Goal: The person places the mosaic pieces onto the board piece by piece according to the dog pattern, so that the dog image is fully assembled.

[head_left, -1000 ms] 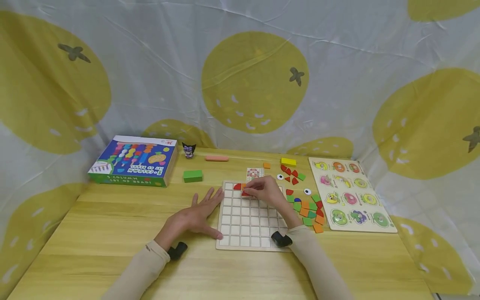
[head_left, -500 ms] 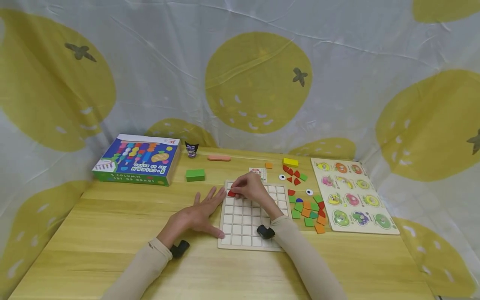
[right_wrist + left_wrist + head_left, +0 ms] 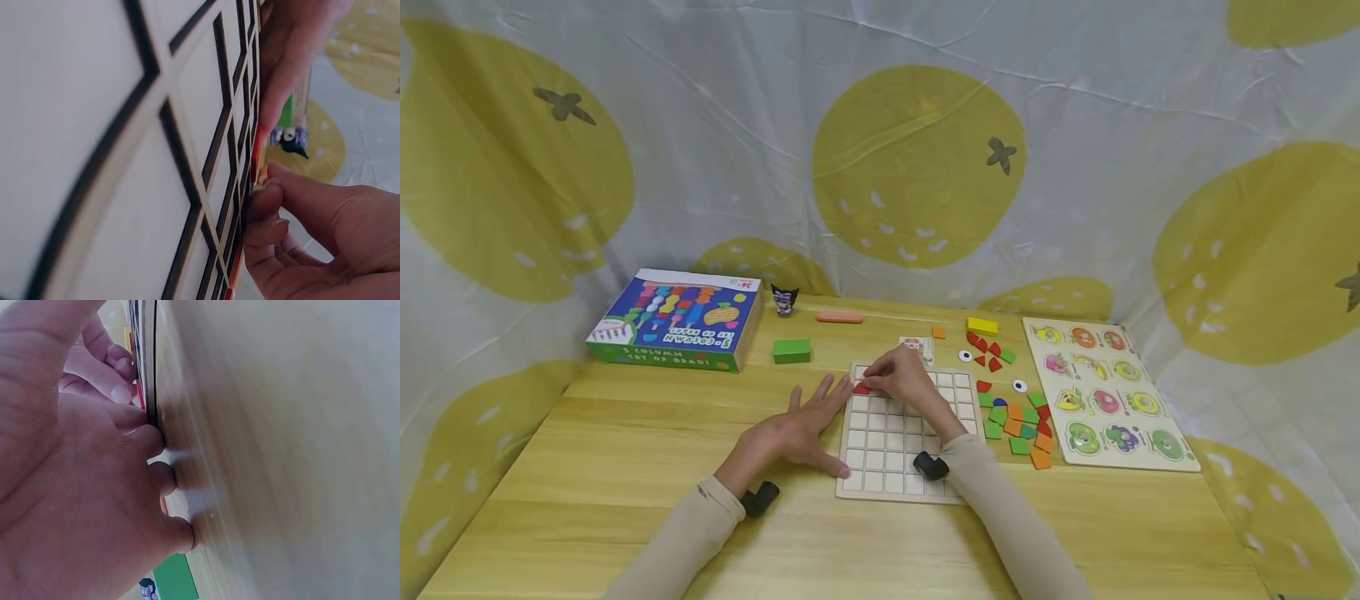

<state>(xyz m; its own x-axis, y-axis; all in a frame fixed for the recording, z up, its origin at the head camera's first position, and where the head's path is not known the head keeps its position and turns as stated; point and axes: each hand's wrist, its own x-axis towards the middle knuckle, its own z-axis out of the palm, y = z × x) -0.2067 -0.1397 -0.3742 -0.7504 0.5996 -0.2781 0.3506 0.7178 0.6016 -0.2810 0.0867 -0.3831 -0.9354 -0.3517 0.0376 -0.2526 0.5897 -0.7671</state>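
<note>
A wooden grid board lies flat on the table. My right hand reaches over the board's far left corner and pinches a small red piece down against the cells there. In the right wrist view its curled fingers press the red piece against the board. My left hand lies flat on the table with its fingers spread, touching the board's left edge. The left wrist view shows my left hand spread on the wood, with the red piece at the board's edge.
Loose coloured pieces lie right of the board, a fruit puzzle beyond them. At the back are a blue box, a green block, a yellow block, a pink bar, a small figure and a card. Cloth hangs behind.
My right hand has slid left along the board's far rows with the red piece, from near the middle to the left corner. The left hand has stayed put.
</note>
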